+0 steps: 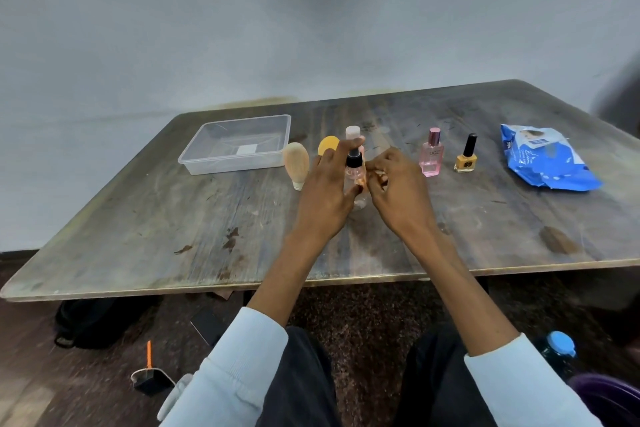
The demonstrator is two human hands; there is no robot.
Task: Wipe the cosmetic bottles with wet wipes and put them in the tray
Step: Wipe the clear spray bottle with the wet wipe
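The worn wooden table (138, 218) fills mid-frame, its right side cut off. Left of centre sits the clear tray (194, 163); at the right, the blue wipes pack (550, 163). At centre the left hand (329, 191) wraps the clear spray bottle (355, 166), mostly hidden. The right hand (398, 191) curls beside it; what it pinches is unclear. A pink bottle (431, 156) and yellow nail polish (465, 159) stand to the right
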